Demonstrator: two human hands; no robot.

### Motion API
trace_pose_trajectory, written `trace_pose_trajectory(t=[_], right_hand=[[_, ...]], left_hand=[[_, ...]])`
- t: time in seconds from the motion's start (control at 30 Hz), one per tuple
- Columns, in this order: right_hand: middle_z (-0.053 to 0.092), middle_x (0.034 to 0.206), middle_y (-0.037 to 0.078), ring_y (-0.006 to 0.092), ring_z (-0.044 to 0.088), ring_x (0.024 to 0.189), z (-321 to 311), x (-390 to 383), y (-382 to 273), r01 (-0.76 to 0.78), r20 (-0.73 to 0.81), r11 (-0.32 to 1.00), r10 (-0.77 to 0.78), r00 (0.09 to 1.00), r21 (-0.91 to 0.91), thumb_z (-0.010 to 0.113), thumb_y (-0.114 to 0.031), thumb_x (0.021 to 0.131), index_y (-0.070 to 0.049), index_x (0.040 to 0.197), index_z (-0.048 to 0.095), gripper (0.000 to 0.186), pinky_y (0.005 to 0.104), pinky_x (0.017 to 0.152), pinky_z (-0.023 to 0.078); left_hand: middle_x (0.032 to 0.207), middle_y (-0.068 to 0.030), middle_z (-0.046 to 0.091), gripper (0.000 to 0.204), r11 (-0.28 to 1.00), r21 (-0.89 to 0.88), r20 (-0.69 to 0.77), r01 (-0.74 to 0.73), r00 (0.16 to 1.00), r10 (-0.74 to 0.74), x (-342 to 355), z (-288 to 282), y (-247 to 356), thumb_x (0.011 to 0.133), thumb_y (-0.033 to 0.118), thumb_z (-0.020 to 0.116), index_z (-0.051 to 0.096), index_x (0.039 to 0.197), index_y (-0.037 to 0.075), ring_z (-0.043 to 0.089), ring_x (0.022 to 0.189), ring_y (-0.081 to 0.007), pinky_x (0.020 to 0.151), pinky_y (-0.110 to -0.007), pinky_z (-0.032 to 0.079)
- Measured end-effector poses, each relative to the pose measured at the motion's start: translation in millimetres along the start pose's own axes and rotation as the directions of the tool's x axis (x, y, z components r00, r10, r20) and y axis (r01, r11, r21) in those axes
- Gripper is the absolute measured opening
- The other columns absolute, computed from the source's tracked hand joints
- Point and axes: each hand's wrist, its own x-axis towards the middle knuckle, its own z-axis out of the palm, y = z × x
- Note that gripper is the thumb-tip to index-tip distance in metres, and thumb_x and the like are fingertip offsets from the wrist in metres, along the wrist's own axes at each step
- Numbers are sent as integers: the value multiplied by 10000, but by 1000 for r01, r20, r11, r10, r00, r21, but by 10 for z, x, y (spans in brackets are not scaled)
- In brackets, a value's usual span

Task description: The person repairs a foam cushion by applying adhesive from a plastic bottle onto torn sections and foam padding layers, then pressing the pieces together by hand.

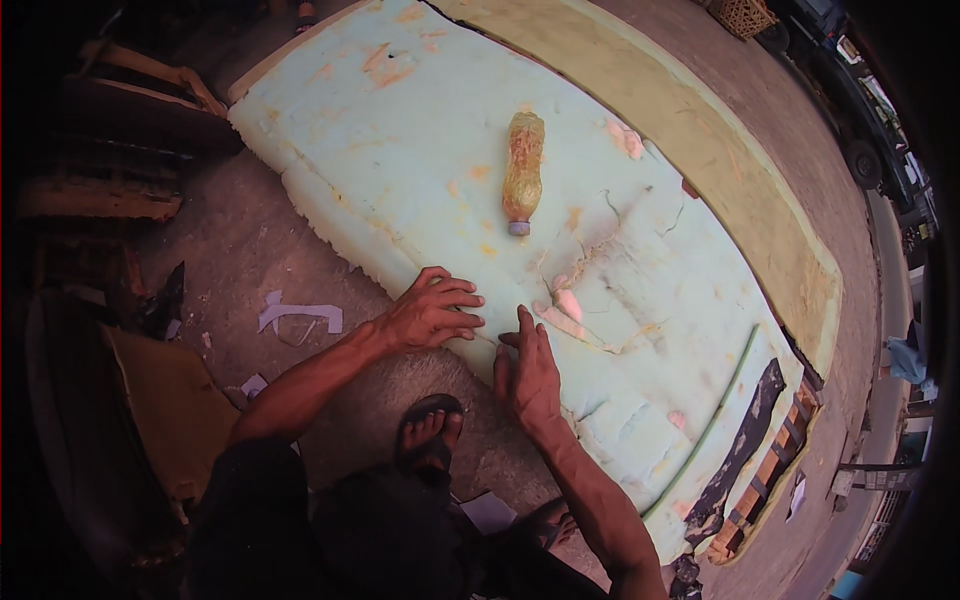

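A large pale green foam slab [400, 150] lies in front of me, stained with orange patches and torn in places. At its near edge my left hand [437, 312] rests with fingers spread and slightly bent, nothing visible in them. My right hand [528, 368] is close beside it, fingers stretched out and thumb apart, also on the foam edge. A thin line in the foam runs between the two hands. Farther off, a plastic bottle [524, 168] with yellowish contents lies on its side. Pink foam scraps [566, 303] sit just beyond my right hand.
A long tan foam-covered panel [700, 130] borders the slab's far side. At the right end, a wooden frame [765, 480] with dark webbing shows. Wooden furniture parts [150, 75] stand at left, and white scraps [300, 315] lie on the floor. A wicker basket [742, 15] is far off.
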Motion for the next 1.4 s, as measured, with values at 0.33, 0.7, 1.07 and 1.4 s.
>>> trace_pose_trajectory(t=[0.33, 0.7, 1.07, 1.4], right_hand=[[737, 1043, 119, 357, 650, 1096, 485, 142, 25, -12, -22, 1000, 12, 1000, 5, 672, -68, 933, -46, 1556, 365, 695, 462, 1171, 392], [675, 894, 106, 314, 633, 988, 397, 361, -261, -17, -95, 1000, 18, 995, 15, 650, -41, 905, 1, 1565, 347, 728, 506, 1156, 396], [670, 1230, 158, 381, 609, 1147, -601, -525, 129, -79, -2, 997, 79, 997, -21, 776, -70, 842, 29, 1549, 319, 847, 531, 1132, 388], [753, 1052, 131, 327, 641, 1100, -507, -645, 442, -101, 24, 990, 104, 994, -95, 736, -61, 897, 9, 1539, 361, 747, 457, 1077, 469]], left_hand=[[1192, 4, 724, 268, 998, 52, 18, -41, 999, 40, 42, -184, -355, 825, 231, 808, 786, 1085, 168, 598, 1242, -206, 1138, -476, 352], [1116, -9, 708, 290, 990, -131, 54, -53, 997, 61, 144, -349, -319, 793, 179, 820, 761, 1060, 82, 615, 1168, -222, 1056, -407, 417], [1358, -48, 632, 518, 999, -36, -14, -27, 1000, 26, 106, 429, 650, 792, 253, 837, 694, 1275, 133, 508, 1381, -284, 1186, -548, 323], [1410, -12, 606, 514, 994, 107, -126, 11, 992, 2, 225, 886, 821, 826, 284, 801, 682, 1315, 180, 465, 1417, -233, 1215, -576, 229]])
